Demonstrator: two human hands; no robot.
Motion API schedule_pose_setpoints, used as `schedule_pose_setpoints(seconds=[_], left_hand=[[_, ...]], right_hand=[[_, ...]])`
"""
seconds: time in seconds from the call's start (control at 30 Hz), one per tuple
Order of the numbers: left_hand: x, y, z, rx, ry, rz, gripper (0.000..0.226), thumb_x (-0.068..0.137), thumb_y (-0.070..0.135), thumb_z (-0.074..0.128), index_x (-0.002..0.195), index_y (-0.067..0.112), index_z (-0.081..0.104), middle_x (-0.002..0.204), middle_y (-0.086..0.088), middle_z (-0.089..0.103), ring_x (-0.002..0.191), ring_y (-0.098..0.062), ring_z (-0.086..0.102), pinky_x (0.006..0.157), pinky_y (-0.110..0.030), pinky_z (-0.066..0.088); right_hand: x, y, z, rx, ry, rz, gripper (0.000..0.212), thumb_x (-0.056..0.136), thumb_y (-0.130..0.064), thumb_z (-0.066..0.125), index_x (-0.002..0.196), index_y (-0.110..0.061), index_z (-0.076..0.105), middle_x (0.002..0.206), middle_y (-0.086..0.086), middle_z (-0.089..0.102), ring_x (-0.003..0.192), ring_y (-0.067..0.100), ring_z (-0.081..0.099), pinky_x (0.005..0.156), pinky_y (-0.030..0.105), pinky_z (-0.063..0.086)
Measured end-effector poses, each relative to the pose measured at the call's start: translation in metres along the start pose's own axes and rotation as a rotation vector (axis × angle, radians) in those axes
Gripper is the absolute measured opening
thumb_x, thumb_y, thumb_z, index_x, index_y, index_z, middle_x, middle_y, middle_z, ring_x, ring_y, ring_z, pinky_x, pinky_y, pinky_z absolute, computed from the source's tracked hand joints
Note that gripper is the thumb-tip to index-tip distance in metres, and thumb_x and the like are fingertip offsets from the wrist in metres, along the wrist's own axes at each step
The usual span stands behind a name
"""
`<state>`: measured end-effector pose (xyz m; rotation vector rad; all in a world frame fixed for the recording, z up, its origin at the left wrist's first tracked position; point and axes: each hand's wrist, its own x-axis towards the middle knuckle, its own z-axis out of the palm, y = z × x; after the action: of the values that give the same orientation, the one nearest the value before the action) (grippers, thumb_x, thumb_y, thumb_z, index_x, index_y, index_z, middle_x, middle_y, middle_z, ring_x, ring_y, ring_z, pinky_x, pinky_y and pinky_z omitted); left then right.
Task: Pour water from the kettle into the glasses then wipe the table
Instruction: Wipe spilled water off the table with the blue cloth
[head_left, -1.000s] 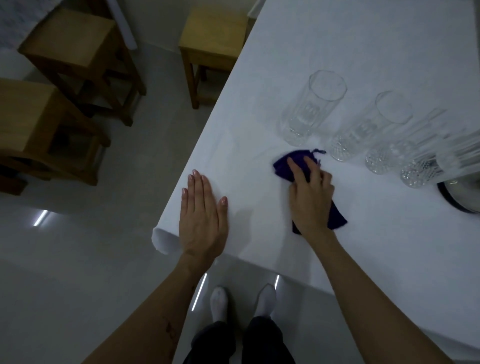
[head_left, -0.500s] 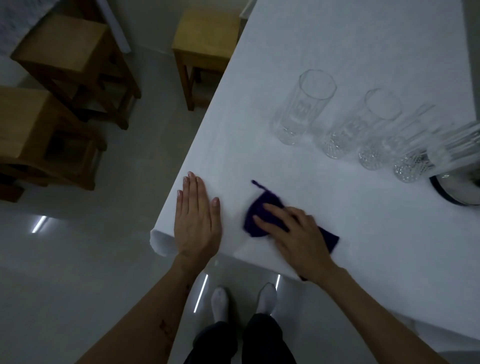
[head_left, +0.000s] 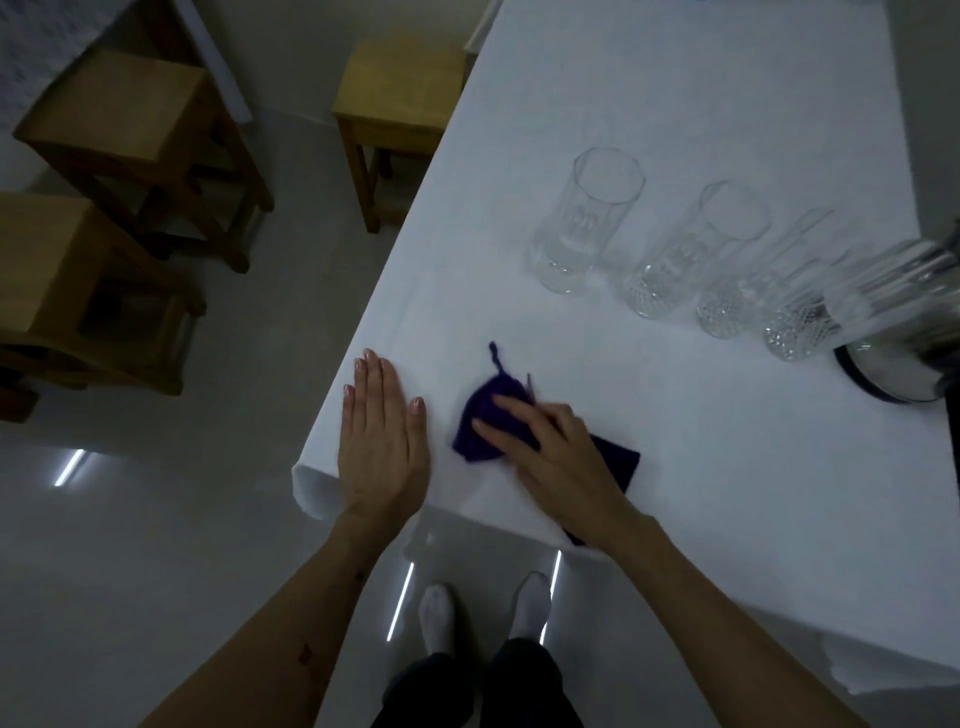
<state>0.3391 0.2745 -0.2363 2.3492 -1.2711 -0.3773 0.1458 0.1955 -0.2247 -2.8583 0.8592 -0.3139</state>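
Observation:
My right hand (head_left: 556, 457) presses flat on a dark purple cloth (head_left: 480, 423) near the front edge of the white table (head_left: 675, 467). My left hand (head_left: 382, 441) lies flat and open on the table's near left corner, a little left of the cloth. Several tall clear glasses stand in a row farther back: the leftmost glass (head_left: 584, 223), a second glass (head_left: 691, 254), and others running right. The metal kettle (head_left: 904, 332) sits at the right edge of the view, partly cut off.
Wooden stools stand on the floor to the left: one (head_left: 400, 98) beside the table's left edge, two more (head_left: 124, 130) farther left. My feet in white socks (head_left: 436, 613) are under the table's front edge.
My right hand has slid the cloth from near the glasses toward the front edge and leftward. My left hand has stayed flat in place.

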Motion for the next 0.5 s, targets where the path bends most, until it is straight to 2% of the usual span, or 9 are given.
schedule_pose_setpoints(seconds=[0.03, 0.1, 0.2, 0.27, 0.3, 0.4, 0.5], left_hand=[[0.0, 0.0, -0.002, -0.019, -0.019, 0.013, 0.07, 0.096, 0.051, 0.001, 0.153, 0.01, -0.001, 0.162, -0.003, -0.008, 0.148, -0.01, -0.01, 0.121, -0.031, -0.004], [-0.001, -0.004, -0.007, -0.035, -0.03, 0.064, 0.069, 0.097, 0.049, 0.004, 0.153, 0.009, 0.0, 0.162, -0.003, -0.008, 0.148, -0.01, -0.011, 0.121, -0.032, -0.003], [0.001, -0.022, -0.015, 0.068, 0.001, 0.098, 0.064, 0.1, 0.041, 0.011, 0.152, 0.004, 0.006, 0.162, -0.008, -0.002, 0.149, -0.015, -0.006, 0.122, -0.035, -0.002], [0.003, -0.037, -0.019, 0.106, -0.003, 0.072, 0.065, 0.1, 0.042, 0.009, 0.152, 0.003, 0.005, 0.162, -0.01, -0.002, 0.149, -0.018, -0.007, 0.122, -0.039, -0.001], [0.004, -0.042, -0.02, 0.106, -0.015, 0.071, 0.066, 0.1, 0.044, 0.008, 0.152, 0.003, 0.004, 0.162, -0.01, -0.003, 0.149, -0.018, -0.007, 0.122, -0.041, 0.0], [0.002, -0.045, -0.019, 0.107, -0.009, 0.101, 0.067, 0.1, 0.044, 0.011, 0.152, 0.002, 0.008, 0.162, -0.012, 0.002, 0.15, -0.02, -0.003, 0.122, -0.041, 0.004], [0.002, -0.042, -0.017, 0.087, -0.008, 0.069, 0.067, 0.1, 0.047, 0.011, 0.152, 0.005, 0.007, 0.162, -0.009, 0.001, 0.15, -0.017, -0.004, 0.122, -0.039, 0.004]], right_hand=[[-0.018, 0.009, -0.005, -0.002, 0.012, 0.01, 0.055, 0.089, -0.007, 0.046, 0.142, -0.021, 0.055, 0.145, 0.012, 0.054, 0.112, 0.034, 0.046, 0.087, 0.047, 0.049], [-0.046, 0.034, -0.017, -0.024, 0.163, 0.235, 0.056, 0.089, -0.002, 0.045, 0.142, -0.016, 0.055, 0.144, 0.016, 0.052, 0.111, 0.039, 0.048, 0.093, 0.051, 0.044], [-0.06, 0.076, -0.03, -0.085, 0.425, 0.833, 0.053, 0.09, -0.002, 0.041, 0.142, -0.005, 0.053, 0.145, 0.026, 0.047, 0.113, 0.046, 0.048, 0.098, 0.052, 0.036], [-0.051, 0.094, -0.031, -0.058, 0.462, 1.197, 0.05, 0.095, -0.002, 0.042, 0.144, -0.007, 0.049, 0.149, 0.026, 0.041, 0.119, 0.052, 0.043, 0.097, 0.055, 0.034], [-0.043, 0.097, -0.029, -0.045, 0.45, 1.31, 0.049, 0.097, -0.002, 0.042, 0.145, -0.008, 0.048, 0.151, 0.027, 0.039, 0.122, 0.054, 0.04, 0.097, 0.056, 0.034], [-0.012, 0.087, -0.016, -0.066, 0.422, 1.394, 0.048, 0.097, -0.004, 0.043, 0.144, -0.011, 0.049, 0.153, 0.025, 0.035, 0.126, 0.053, 0.038, 0.097, 0.054, 0.032], [0.031, 0.058, 0.0, -0.071, 0.362, 1.297, 0.049, 0.096, -0.005, 0.046, 0.145, -0.01, 0.048, 0.155, 0.024, 0.034, 0.128, 0.051, 0.036, 0.097, 0.055, 0.033]])
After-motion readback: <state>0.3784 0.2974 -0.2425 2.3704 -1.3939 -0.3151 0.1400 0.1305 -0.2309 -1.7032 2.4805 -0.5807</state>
